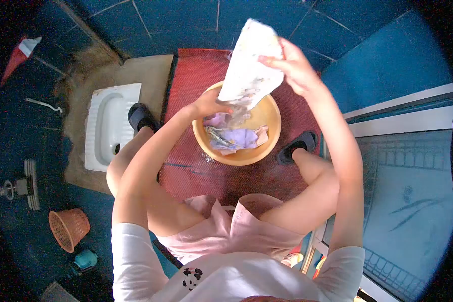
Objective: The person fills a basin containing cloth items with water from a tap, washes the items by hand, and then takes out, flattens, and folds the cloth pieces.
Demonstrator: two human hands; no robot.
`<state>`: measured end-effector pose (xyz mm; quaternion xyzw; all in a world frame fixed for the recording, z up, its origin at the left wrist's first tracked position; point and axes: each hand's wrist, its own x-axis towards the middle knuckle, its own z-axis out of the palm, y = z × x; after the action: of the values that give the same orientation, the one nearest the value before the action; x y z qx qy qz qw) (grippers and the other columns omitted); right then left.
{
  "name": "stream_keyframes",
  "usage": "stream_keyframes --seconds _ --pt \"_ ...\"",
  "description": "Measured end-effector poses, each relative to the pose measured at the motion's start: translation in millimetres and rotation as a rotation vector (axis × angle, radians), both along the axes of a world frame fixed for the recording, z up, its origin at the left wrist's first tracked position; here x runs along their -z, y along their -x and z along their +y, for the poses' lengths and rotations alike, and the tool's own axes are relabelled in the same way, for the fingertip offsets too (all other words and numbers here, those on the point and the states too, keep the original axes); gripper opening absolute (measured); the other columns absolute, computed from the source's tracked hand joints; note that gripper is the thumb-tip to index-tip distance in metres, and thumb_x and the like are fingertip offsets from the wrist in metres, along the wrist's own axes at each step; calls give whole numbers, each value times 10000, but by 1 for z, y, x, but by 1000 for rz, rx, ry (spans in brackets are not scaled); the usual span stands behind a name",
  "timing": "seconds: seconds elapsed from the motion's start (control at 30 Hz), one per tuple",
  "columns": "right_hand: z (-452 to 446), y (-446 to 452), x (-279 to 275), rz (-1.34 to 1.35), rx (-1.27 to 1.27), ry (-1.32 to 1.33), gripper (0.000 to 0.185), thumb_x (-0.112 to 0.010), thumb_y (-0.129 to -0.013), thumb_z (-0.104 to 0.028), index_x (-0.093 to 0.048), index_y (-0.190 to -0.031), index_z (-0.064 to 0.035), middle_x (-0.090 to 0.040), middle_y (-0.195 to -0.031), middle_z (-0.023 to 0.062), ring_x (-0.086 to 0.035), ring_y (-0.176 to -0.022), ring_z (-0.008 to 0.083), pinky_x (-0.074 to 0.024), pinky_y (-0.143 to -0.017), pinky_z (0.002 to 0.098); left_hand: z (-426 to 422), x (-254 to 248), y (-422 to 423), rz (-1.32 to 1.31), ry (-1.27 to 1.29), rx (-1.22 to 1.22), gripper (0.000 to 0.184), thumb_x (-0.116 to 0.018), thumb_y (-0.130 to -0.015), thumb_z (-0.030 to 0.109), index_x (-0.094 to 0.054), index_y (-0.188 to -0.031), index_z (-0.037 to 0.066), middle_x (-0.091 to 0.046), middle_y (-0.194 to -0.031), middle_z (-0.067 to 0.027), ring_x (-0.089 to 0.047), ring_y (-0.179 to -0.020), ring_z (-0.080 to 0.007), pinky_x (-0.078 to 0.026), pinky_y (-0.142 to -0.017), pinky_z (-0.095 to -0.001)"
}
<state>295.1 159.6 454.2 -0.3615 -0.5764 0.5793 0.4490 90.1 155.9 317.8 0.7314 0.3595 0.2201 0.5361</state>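
Note:
A white cloth [250,63] with faint marks hangs above the basin, stretched between both hands. At its upper right edge, my right hand [294,65] pinches it between thumb and fingers. Lower down on the left, my left hand [211,104] is closed on its bottom corner, with some fingers hidden behind the cloth. Beneath them stands a yellow round basin [273,121] holding water. Several wet cloths [240,138], purple, pinkish and dark-patterned, lie in it.
The basin stands on a red mat [186,176] between my slippered feet. At the left is a white squat toilet [110,121]. An orange basket [69,229] sits lower left, near a small blue object [85,258]. A glass-panelled door [402,201] is on the right, with blue tiled walls behind.

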Motion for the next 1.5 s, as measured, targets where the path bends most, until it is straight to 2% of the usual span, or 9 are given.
stream_keyframes --seconds 0.13,0.53,0.83,0.97,1.03,1.13,1.2,1.3,1.5 --pt "-9 -21 -24 165 97 67 402 -627 -705 -55 -454 -1064 -5 -558 -980 87 -547 -894 171 -431 -797 296 -12 12 -12 -223 436 -156 467 -671 -661 76 -478 -1078 -7 -553 -1017 -84 -523 -904 -137 -409 -800 -266" --pt "11 -78 51 35 345 167 346 -615 -718 -49 -478 -1030 4 -561 -972 96 -545 -887 168 -431 -782 286 -7 86 2 -331 653 -309 220 -608 -749 151 -583 -920 17 -601 -841 -35 -554 -708 -98 -465 -642 -239" --pt "10 -63 83 -45 317 240 371 -633 -685 -31 -485 -1023 6 -569 -958 97 -561 -849 169 -449 -752 291 5 230 0 -122 232 -618 275 -521 -802 265 -579 -963 50 -598 -889 -86 -561 -828 -197 -448 -730 -315" --pt "8 -40 81 -112 216 220 354 -622 -703 -42 -482 -1025 8 -571 -952 86 -555 -860 152 -443 -759 276 -13 182 -14 117 317 -673 492 -432 -809 426 -487 -1105 36 -541 -1036 -142 -514 -944 -287 -391 -824 -401" --pt "10 -31 87 -226 221 163 276 -631 -692 -41 -514 -940 -11 -586 -872 70 -561 -792 133 -446 -705 256 -23 124 -32 -230 1114 -491 686 -340 -788 552 -335 -1223 22 -423 -1187 -168 -416 -1072 -326 -349 -866 -454" --pt "4 -17 94 -453 111 -72 143 -615 -682 -14 -525 -793 -26 -569 -756 42 -539 -683 97 -424 -600 232 -29 87 -55 -608 1370 -374 786 -293 -769 613 -220 -1269 10 -312 -1267 -182 -326 -1144 -341 -320 -887 -488" --pt "-19 -3 86 -611 54 -127 93 -611 -669 -26 -544 -734 -35 -569 -713 67 -540 -652 118 -416 -590 260 -32 58 -67 -898 1557 -429 760 -320 -744 641 -373 -1190 29 -447 -1147 -171 -394 -1100 -314 -311 -912 -484" --pt "-56 5 107 -741 -102 -363 30 -550 -673 -67 -550 -703 -64 -569 -661 97 -572 -630 250 -432 -551 363 -33 69 -61 -1234 1353 -110 693 -364 -751 609 -419 -1145 42 -488 -1095 -163 -470 -1024 -297 -350 -891 -462" --pt "-90 -1 143 -841 -301 -580 86 -558 -672 -143 -550 -721 -72 -564 -791 80 -540 -804 252 -430 -685 343 -32 69 -57 -1001 1400 -317 434 -379 -828 384 -443 -1109 60 -505 -1068 -154 -510 -955 -306 -369 -881 -429"
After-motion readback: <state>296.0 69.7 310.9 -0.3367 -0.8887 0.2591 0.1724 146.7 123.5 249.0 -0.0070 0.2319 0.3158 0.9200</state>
